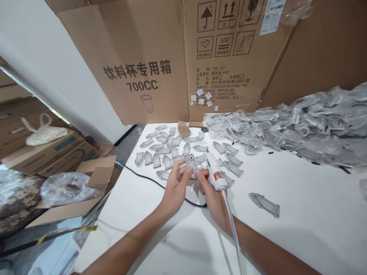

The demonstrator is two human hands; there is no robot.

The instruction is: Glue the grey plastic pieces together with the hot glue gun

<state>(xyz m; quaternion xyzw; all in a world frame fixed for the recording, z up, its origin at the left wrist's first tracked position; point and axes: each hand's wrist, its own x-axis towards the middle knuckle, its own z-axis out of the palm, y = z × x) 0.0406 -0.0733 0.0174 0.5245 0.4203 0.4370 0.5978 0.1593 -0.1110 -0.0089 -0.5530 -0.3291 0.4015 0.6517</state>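
A grey plastic part (191, 162), pointed at its top end, is pinched upright by my left hand (175, 187) above the white table. The fingers of my right hand (208, 191) touch its lower right edge. A white and orange hot glue gun (215, 172) rests along my right hand, with a clear glue stick (233, 225) trailing out of its back over my right forearm. Exactly how my right fingers hold the gun is hidden. Several similar grey parts (156, 160) lie spread on the table beyond my hands, and a single one (264, 204) lies off to the right.
Large cardboard boxes (149, 46) stand behind the white table (123, 210). Bagged grey parts (286, 126) are heaped at the back right. A black cable (149, 178) runs across the table under my hands. Open cartons (97, 183) and plastic wrap (69, 189) sit at the left.
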